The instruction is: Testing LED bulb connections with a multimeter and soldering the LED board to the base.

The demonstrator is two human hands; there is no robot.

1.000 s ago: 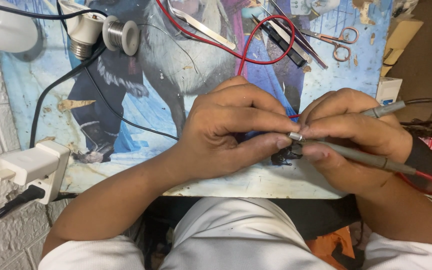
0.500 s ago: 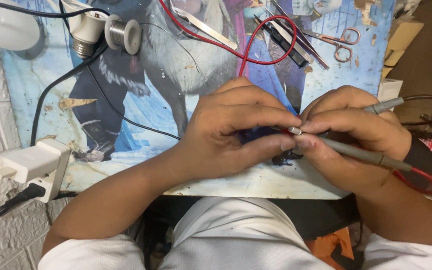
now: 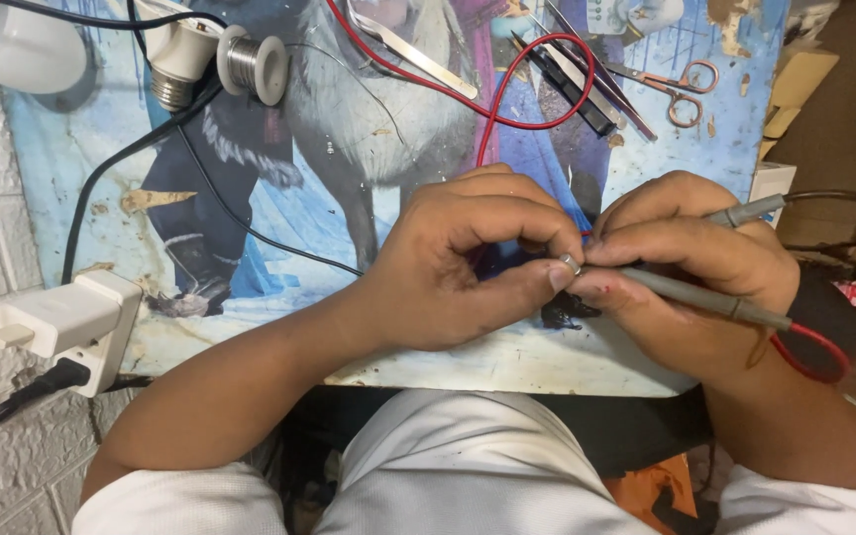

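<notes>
My left hand is curled over the middle of the blue illustrated work board, pinching a small silvery metal part between thumb and forefinger. My right hand meets it fingertip to fingertip and grips two grey meter probes. One probe tip touches the small part. A red lead trails from the lower probe and a dark lead from the upper one. A small dark piece shows under the fingers, mostly hidden.
A solder spool, a lamp socket, tweezers, scissors, a dark flat tool and a looping red wire lie at the far edge. A white plug adapter sits left. A white bowl is far left.
The hands have stayed together over the board. The pinched metal part and probe tip shifted slightly upward between the fingertips.
</notes>
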